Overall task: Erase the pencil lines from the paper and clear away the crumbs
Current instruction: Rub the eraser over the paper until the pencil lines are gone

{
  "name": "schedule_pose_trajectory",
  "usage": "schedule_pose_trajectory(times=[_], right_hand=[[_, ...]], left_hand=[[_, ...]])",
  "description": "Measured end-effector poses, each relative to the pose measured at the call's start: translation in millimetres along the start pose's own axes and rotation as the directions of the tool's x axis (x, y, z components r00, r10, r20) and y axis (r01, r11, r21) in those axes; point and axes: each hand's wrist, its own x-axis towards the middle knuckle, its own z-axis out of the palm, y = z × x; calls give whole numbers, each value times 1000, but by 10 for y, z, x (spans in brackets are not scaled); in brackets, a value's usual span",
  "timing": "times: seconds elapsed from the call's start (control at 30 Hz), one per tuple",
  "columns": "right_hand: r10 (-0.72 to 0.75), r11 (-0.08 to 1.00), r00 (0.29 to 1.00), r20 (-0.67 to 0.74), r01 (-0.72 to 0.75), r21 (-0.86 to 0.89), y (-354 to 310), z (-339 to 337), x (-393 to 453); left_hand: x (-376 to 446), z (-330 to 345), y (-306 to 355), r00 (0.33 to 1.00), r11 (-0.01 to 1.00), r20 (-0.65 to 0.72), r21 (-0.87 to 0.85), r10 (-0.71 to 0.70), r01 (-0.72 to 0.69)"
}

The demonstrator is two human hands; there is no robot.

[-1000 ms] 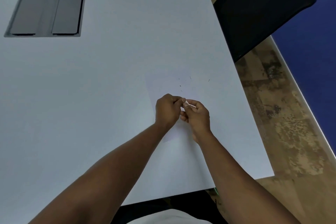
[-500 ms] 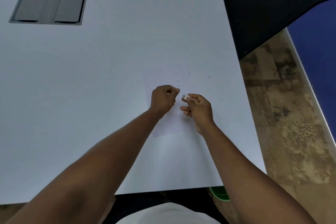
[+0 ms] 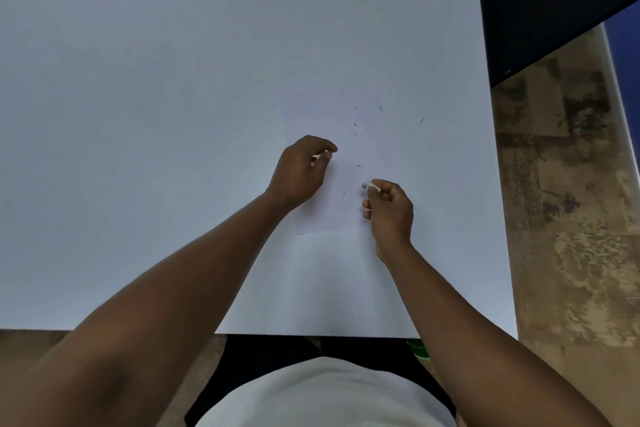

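Matt smooth table point(image 3: 173, 114); thin matt paper point(image 3: 322, 114); worn mottled floor point(image 3: 561, 218).

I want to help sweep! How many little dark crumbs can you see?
About 8 crumbs: six scattered on the paper beyond the hands, one between the hands, one right on the table. Tinier ones may be missed.

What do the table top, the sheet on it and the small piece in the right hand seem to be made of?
Table top: probably laminate, matte white, even with no grain. Sheet of paper: thin, matte, lying flat, its edges barely visible. Small piece pinched by the right hand: likely a rubber eraser, whitish with a grey tip, but too small to be sure.
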Motion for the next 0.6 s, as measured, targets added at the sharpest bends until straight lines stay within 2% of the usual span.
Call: schedule_pose_trajectory(times=[0.07,0.13,0.2,0.3,0.43,0.5,0.6], right_hand=[[-17,997,999,34,20,-75,76,13,-41],[-54,978,994,100,73,-195,143,53,-66],[-132,928,975,181,186,-324,183,131,-94],[-290,803,907,305,404,-437,226,291,-156],[-330,658,840,431,531,-533,263,371,-175],[-347,639,853,390,519,-567,230,263,-94],[-330,710,919,214,391,-586,110,-44,138]], left_hand=[[-107,-41,-137,1000,992,22,127,8,-11],[-247,-72,-299,985,946,165,323,-50,-6],[-364,-78,-445,948,880,295,474,-118,-38],[-453,-47,-538,909,812,376,579,-180,-79],[-415,-40,-533,913,767,366,634,-182,-101],[-389,-45,-515,913,761,359,642,-193,-91],[-372,-37,-505,921,778,341,625,-191,-70]])
